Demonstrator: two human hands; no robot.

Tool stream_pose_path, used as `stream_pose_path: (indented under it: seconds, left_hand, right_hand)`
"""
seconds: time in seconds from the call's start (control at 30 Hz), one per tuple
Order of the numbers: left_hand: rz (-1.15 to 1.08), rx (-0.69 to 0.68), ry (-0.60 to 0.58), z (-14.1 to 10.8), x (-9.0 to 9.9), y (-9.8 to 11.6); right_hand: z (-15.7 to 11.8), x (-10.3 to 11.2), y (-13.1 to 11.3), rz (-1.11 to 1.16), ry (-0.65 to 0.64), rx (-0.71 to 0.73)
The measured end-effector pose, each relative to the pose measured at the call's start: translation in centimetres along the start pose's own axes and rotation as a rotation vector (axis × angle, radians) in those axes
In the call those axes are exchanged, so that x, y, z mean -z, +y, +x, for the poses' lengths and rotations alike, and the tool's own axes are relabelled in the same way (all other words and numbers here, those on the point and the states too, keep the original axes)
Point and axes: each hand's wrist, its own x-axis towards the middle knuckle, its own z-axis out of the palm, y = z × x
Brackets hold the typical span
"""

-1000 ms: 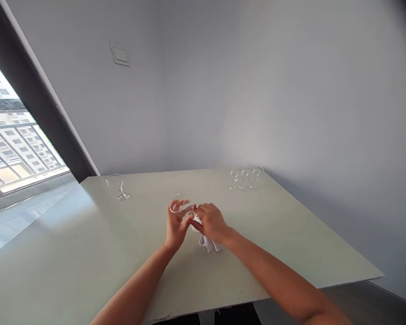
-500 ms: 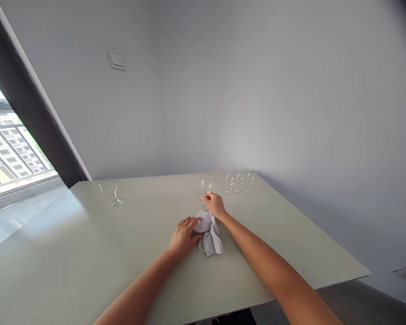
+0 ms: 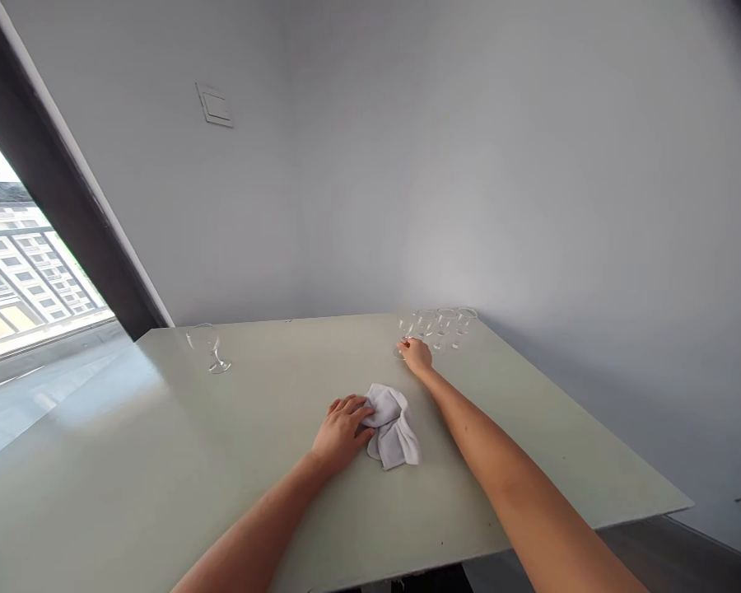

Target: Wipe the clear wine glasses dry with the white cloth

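Observation:
My right hand (image 3: 417, 353) is closed round the stem of a clear wine glass (image 3: 406, 323), which is upright near the back of the table. Just to the right of that glass stand several more clear wine glasses (image 3: 445, 321) in a close row. A crumpled pale grey cloth (image 3: 393, 424) lies in the middle of the table. My left hand (image 3: 342, 430) rests at its left edge, fingers spread and laid lightly over it. Off to the left, another wine glass (image 3: 215, 350) stands alone on its foot.
The pale glossy table (image 3: 272, 362) backs onto a grey wall, with its right edge slanting toward me. A light switch (image 3: 215, 106) is on the wall. At the left is a dark window frame (image 3: 67, 173) with a railing outside.
My right hand has carried the wine glass rightward and away, up beside the row of glasses. My left hand has stayed by the cloth; the view has shifted slightly.

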Motion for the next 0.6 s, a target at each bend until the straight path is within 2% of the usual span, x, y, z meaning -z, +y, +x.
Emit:
stream_pose_path:
  seconds: [0.1, 0.2, 0.37, 0.47, 0.53, 0.6]
  left_hand:
    - [-0.073, 0.028, 0.028, 0.0, 0.0, -0.2]
    - [-0.222, 0.171, 0.119, 0.3, -0.2, -0.6]
    - [-0.640, 0.531, 0.515, 1.3, 0.4, -1.7]
    - [-0.667, 0.658, 0.757, 1.5, 2.4, -3.7]
    - [-0.672, 0.738, 0.939, 1.2, 4.5, -5.7]
    - [-0.709, 0.796, 1.069, 0.8, 7.1, -8.0]
  right_hand:
    - [-0.7, 0.7, 0.1, 0.025, -0.014, -0.032]
    - [-2.5, 1.6, 0.4, 0.063, -0.083, -0.041]
    - [-6.1, 3.3, 1.1, 0.165, -0.462, 0.021]
    - [-7.3, 3.7, 1.1, 0.268, -0.715, 0.084]
    - [-8.0, 3.5, 0.9, 0.361, -0.802, 0.115]
    - [-8.7, 2.7, 0.5, 0.445, -0.831, 0.138]
